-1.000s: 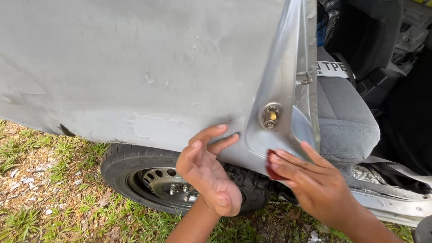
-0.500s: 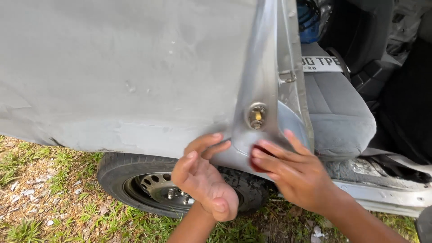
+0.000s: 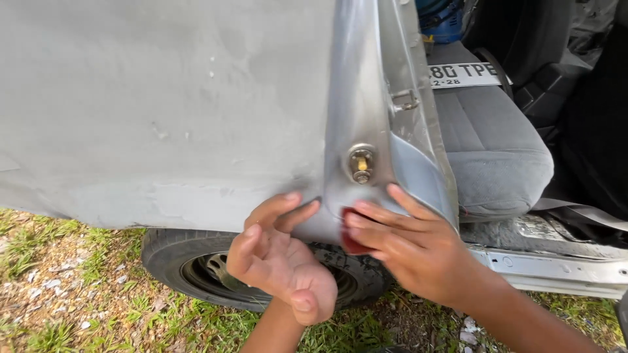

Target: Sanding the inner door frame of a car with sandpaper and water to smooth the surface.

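Observation:
A dull grey car body panel (image 3: pixel 163 104) fills the upper left, ending at the door pillar (image 3: pixel 366 117) with a brass striker bolt (image 3: pixel 361 165). My right hand (image 3: pixel 412 248) presses a small red pad (image 3: pixel 353 243) flat against the pillar's lower curve, just below the bolt. My left hand (image 3: pixel 281 261) is palm up beside it, fingers apart, fingertips touching the panel's bottom edge above the wheel. It holds nothing.
A black tyre with a steel rim (image 3: pixel 216 274) sits under the panel on patchy grass (image 3: pixel 59 294). Through the door opening lie a grey cloth seat (image 3: pixel 497 157), a number plate (image 3: pixel 464 74) on it, and the metal sill (image 3: pixel 556 268).
The view has shifted so the pillar sits further left in frame. My right hand with the red pad has slid slightly along the pillar's lower curve; my left hand stays under the panel edge.

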